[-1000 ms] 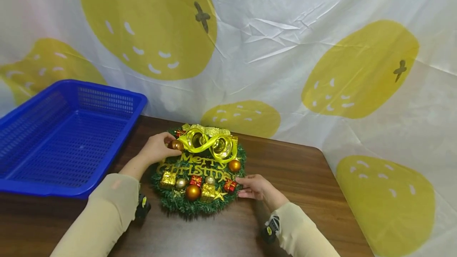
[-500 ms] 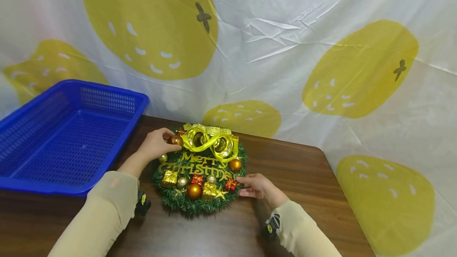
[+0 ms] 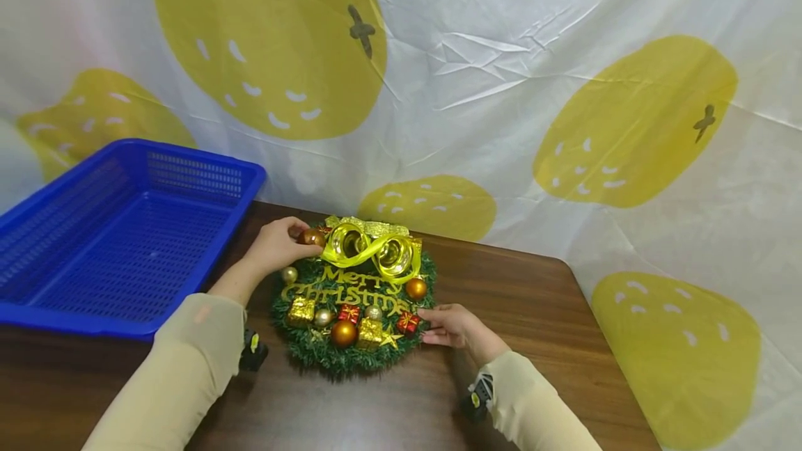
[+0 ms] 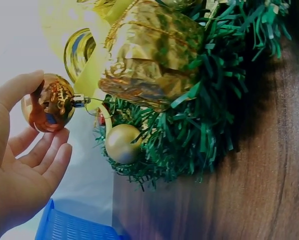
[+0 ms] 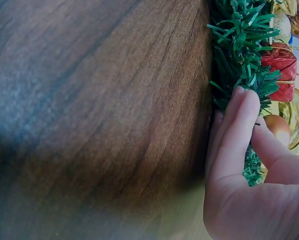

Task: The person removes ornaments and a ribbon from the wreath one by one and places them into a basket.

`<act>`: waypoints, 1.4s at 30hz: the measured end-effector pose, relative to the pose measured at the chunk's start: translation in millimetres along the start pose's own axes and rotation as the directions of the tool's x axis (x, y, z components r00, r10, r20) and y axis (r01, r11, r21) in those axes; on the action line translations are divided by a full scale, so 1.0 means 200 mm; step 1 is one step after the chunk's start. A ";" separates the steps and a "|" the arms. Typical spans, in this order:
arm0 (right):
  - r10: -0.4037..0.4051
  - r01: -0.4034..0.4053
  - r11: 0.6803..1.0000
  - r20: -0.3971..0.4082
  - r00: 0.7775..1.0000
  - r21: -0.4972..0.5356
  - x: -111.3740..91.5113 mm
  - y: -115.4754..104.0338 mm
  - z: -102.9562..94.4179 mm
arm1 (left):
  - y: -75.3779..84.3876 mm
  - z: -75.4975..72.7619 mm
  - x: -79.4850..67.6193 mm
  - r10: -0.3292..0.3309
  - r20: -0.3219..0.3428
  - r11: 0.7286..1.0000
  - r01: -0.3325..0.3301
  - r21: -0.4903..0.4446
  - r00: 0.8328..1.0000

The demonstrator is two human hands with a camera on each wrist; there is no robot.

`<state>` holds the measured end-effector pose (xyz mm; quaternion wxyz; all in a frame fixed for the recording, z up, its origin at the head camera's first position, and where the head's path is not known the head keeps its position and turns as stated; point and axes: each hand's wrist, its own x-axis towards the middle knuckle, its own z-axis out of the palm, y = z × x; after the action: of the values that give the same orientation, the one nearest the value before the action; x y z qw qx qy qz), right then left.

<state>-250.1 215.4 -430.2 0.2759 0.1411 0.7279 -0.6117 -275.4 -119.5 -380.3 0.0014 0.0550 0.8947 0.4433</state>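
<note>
A green tinsel Christmas wreath (image 3: pixel 341 362) lies on the table, bearing gold bells (image 3: pixel 395 256), "Merry Christmas" lettering (image 3: pixel 351 294), small gift boxes and baubles. At its upper left edge, the left hand (image 3: pixel 273 248) pinches a shiny copper bauble (image 4: pixel 48 102) between thumb and fingers. A metal cap and a thin loop on that bauble point toward the wreath in the left wrist view. On the right, the right hand (image 3: pixel 456 326) grips the wreath's rim beside a red gift box (image 5: pixel 280 71), its thumb over the tinsel and its fingers along the outer side.
A blue plastic basket (image 3: pixel 241 211) stands on the left of the brown wooden table (image 3: pixel 514 312). Behind the table hangs a white cloth (image 3: pixel 476 131) with yellow fruit prints. Below the left hand, a small gold bauble (image 4: pixel 123 144) sits in the tinsel.
Carrying the copper bauble, the left hand has moved a little toward the back of the table, and a small gold bauble shows below it. The right hand stays at the rim.
</note>
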 end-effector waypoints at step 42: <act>0.007 -0.006 1.000 -0.022 1.000 0.004 -0.01 0.00 0.00 | 0.11 -0.25 0.00 0.037 -0.033 0.999 -0.038 -0.033 0.999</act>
<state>-248.6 214.6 -429.1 0.2697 0.1506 0.7292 -0.6106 -275.2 -145.0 -332.1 -0.0204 0.0645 0.8858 0.4591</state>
